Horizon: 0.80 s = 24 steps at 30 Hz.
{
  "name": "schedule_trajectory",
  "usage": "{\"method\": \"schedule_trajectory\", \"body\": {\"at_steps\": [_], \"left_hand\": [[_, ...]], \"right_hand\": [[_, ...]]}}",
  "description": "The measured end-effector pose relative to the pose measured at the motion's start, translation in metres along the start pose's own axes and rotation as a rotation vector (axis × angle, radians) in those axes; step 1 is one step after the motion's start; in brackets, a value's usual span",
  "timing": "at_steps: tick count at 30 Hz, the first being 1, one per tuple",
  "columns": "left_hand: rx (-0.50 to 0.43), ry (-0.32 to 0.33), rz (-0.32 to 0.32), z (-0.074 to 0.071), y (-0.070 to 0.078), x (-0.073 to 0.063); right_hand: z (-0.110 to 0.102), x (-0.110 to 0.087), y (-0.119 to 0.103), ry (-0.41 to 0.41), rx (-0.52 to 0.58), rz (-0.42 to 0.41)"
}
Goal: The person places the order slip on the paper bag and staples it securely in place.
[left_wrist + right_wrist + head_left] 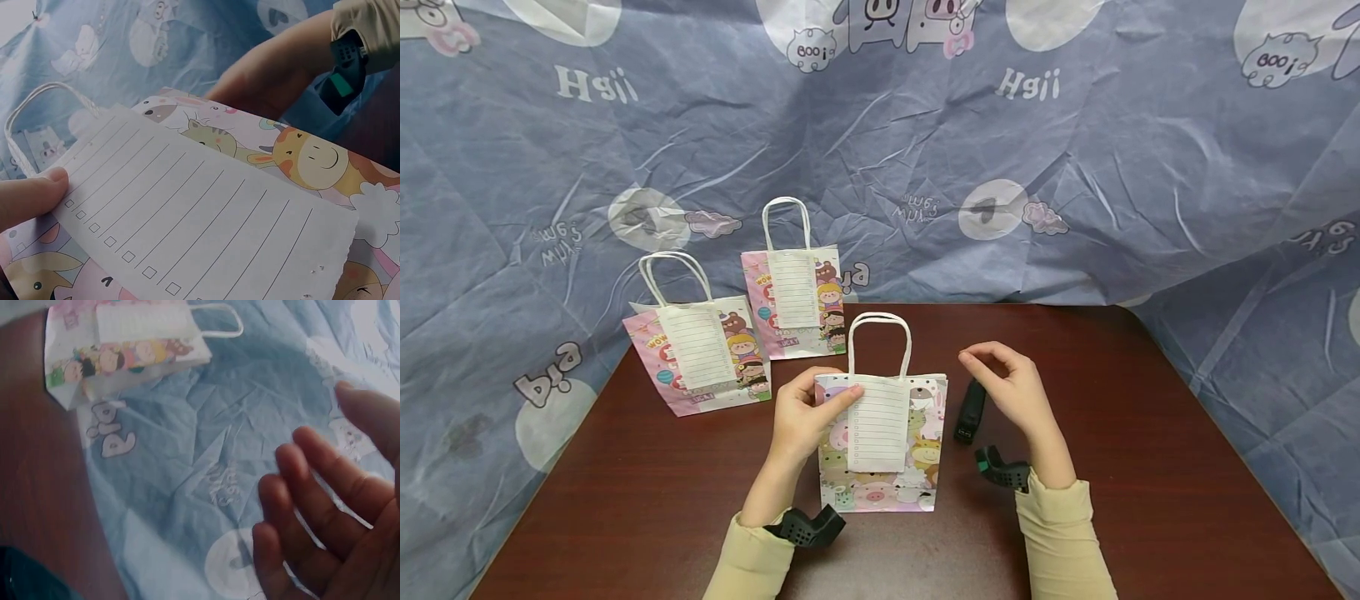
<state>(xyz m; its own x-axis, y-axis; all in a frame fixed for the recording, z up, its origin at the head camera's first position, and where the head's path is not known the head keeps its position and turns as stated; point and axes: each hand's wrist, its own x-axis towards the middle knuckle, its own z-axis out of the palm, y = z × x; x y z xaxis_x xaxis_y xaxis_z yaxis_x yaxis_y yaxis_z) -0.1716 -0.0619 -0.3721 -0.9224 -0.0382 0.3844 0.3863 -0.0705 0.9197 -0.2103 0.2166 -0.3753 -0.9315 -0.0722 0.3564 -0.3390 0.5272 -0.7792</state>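
Note:
A small paper gift bag printed with cartoon animals stands upright at the middle of the table, its white handles raised. Against its front lies a lined paper slip with a column of checkboxes. My left hand grips the bag's upper left edge, the thumb pressing on the slip's corner and the other fingers behind the bag. To the right of the bag, my right hand hovers with loosely bent fingers and nothing in them. Partly below it lies a black stapler.
Two pink-and-white cartoon bags stand behind on the left, one nearer bag and one farther bag, each with a lined slip on its front. A blue printed cloth hangs behind the dark wooden table.

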Motion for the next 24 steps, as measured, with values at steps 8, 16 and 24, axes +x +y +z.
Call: {"method": "schedule_trajectory", "body": {"at_steps": [8, 16, 24], "left_hand": [[-0.01, 0.0, -0.004, 0.0, 0.0, 0.0], [-0.001, -0.004, -0.013, 0.0, 0.0, 0.0], [0.007, -0.005, -0.027, 0.0, 0.0, -0.001]], "right_hand": [[-0.001, 0.005, 0.025, -0.04, -0.04, 0.151], [0.005, 0.007, 0.048, -0.056, -0.086, 0.258], [0.009, 0.007, 0.066, -0.081, -0.1, 0.308]]}}
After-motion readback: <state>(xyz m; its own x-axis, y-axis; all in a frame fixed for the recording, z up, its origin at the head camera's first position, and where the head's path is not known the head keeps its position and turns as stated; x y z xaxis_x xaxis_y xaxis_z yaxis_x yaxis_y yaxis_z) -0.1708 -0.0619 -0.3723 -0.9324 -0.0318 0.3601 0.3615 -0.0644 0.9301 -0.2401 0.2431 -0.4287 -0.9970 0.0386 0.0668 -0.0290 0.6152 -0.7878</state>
